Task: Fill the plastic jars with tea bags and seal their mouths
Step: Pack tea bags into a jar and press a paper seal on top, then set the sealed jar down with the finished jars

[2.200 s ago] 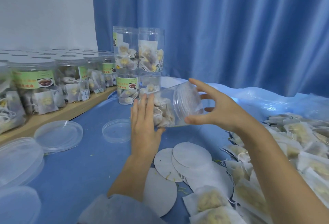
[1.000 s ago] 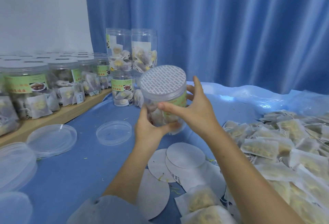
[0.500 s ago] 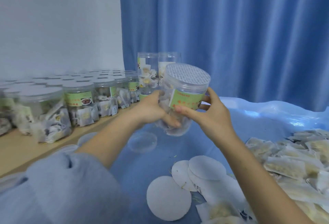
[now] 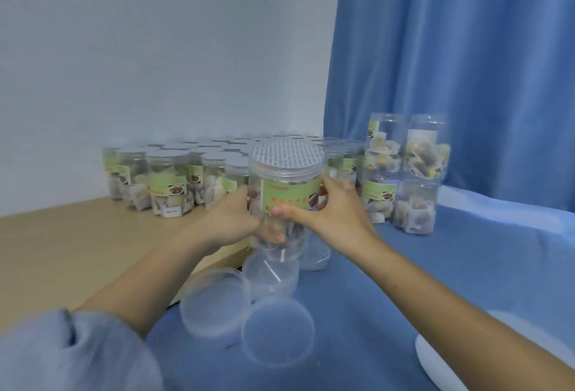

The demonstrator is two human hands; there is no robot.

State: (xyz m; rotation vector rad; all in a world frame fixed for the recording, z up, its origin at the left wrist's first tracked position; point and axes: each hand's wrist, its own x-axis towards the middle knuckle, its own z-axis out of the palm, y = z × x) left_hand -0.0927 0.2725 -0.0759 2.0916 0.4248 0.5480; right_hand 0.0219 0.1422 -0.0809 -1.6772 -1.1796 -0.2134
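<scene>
I hold a clear plastic jar [image 4: 287, 179] upright in the air at the middle of the view. It has a green label, tea bags inside and a white patterned seal over its mouth. My left hand [image 4: 231, 219] grips its lower left side. My right hand [image 4: 333, 210] grips the right side, thumb across the label. Behind it, several sealed, labelled jars [image 4: 168, 182] stand in rows on the wooden board [image 4: 62, 250].
Two stacks of open-mouthed filled jars [image 4: 404, 173] stand at the right by the blue curtain. Clear plastic lids [image 4: 277, 331] lie on the blue cloth [image 4: 435, 272] below my hands. A white disc [image 4: 435, 362] shows at the lower right edge.
The jar went from lying tilted to upright with its sealed mouth up, and both hands carried it left toward the rows of sealed jars. The tea bag pile has left the view.
</scene>
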